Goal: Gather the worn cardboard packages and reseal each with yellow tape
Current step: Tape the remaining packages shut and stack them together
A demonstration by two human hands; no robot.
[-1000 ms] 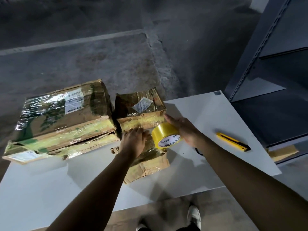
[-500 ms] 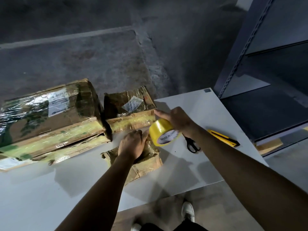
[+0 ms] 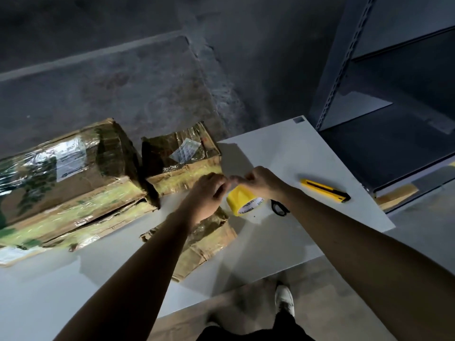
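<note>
Three worn cardboard boxes on the white bench [image 3: 283,148]: big package [image 3: 61,183], small package [image 3: 182,158], flat package [image 3: 206,244], all crinkly and shiny | yellow tape roll [image 3: 237,198] lies beside the flat package | left hand [image 3: 209,193] and right hand [image 3: 258,180] meet fingertip to fingertip above the roll, fingers curled | too blurry to tell what they pinch

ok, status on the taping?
Right hand grips yellow tape roll; left hand fingertips at its edge, grip blurred. Small worn cardboard package lies under left forearm. Black-handled scissors, yellow utility knife aside right, nothing blocking.
</note>
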